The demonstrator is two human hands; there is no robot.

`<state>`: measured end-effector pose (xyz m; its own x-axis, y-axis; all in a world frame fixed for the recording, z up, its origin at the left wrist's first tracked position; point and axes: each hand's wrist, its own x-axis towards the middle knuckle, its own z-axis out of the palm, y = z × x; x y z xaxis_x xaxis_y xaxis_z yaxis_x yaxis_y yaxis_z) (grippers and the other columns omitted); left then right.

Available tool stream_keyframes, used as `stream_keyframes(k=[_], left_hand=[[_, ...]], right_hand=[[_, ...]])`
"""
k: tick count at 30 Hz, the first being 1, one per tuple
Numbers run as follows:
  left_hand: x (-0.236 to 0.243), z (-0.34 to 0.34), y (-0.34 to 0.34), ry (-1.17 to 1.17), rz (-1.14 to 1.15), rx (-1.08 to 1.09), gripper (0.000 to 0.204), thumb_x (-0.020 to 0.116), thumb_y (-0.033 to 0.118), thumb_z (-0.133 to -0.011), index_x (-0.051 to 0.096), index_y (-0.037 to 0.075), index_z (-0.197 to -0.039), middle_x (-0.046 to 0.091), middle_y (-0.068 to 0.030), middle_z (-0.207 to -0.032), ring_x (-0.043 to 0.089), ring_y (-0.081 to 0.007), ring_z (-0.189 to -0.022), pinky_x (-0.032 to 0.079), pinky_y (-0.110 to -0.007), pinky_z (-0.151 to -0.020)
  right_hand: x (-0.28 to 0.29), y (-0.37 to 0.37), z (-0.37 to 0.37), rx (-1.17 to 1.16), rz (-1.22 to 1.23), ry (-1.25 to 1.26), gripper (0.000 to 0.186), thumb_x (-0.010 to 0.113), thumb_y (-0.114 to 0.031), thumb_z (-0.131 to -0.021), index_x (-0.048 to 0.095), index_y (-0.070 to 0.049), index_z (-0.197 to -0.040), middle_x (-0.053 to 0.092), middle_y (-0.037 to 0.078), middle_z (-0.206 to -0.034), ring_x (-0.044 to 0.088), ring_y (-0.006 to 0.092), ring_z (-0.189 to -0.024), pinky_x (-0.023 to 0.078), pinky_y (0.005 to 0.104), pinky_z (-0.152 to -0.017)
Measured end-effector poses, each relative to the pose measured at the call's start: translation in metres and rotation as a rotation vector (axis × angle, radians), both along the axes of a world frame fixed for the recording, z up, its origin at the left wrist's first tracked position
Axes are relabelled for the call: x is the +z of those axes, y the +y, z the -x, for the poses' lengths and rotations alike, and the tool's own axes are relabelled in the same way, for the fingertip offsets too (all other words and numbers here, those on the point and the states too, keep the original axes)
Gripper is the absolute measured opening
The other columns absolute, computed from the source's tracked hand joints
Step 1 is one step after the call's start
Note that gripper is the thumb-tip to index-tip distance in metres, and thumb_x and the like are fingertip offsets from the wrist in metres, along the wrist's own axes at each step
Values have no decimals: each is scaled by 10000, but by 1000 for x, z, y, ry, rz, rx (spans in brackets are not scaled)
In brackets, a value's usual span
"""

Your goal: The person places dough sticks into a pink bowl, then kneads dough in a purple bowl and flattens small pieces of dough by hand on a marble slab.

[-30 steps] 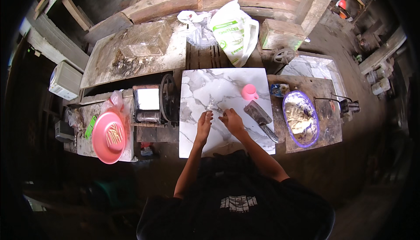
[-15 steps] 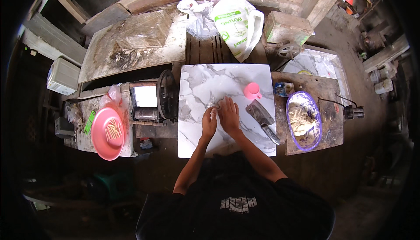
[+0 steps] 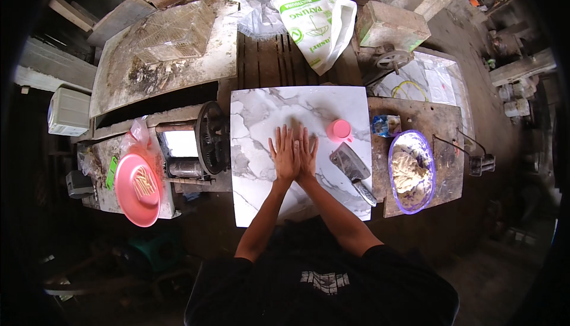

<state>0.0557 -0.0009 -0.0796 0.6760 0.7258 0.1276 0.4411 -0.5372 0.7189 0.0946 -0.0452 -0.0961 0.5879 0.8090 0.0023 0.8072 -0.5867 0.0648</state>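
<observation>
My left hand [image 3: 286, 158] and my right hand [image 3: 306, 157] lie flat and side by side on a white marble-patterned board [image 3: 258, 124], fingers stretched forward. Their inner edges meet and overlap a little at the thumbs. Whatever may be beneath the palms is hidden. To the right of my right hand lies a cleaver [image 3: 349, 162], its dark handle pointing toward the board's near right corner. Just beyond the blade stands a pink cup [image 3: 339, 130].
A purple-rimmed basin [image 3: 431, 174] holds pale dough [image 3: 408, 171] on the right-hand bench. Left of the board stands a hand-cranked roller machine [image 3: 190, 167], then a pink basin [image 3: 127, 198] with thin dough strips [image 3: 144, 182]. White plastic bags [image 3: 314, 23] lie at the back.
My left hand has gone from curled fingers to lying flat, and its fingers now reach forward beside my right hand. The two hands have come together. The whole view has shifted slightly.
</observation>
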Motion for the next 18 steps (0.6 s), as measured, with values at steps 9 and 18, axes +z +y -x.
stream_keyframes(k=[9, 18], left_hand=[[-2, -17, 16, 29, -80, -5, 440, 278, 248, -883, 303, 47, -1273, 255, -123, -1344, 146, -284, -1270, -6, -455, -1010], [-7, -28, 25, -18, -194, -76, 469, 259, 242, -879, 259, 3, -1282, 234, -149, -1344, 142, -284, -1269, -7, -448, -1011]], right_hand=[[25, 13, -20, 22, 4, 179, 670, 401, -383, -793, 139, -91, -1337, 38, 147, -1394, -17, 283, -1292, -27, 558, -979], [-8, 28, -42, 70, -156, 20, 694, 407, -392, -779, 132, -84, -1337, 73, 141, -1392, 1, 260, -1295, -28, 543, -985]])
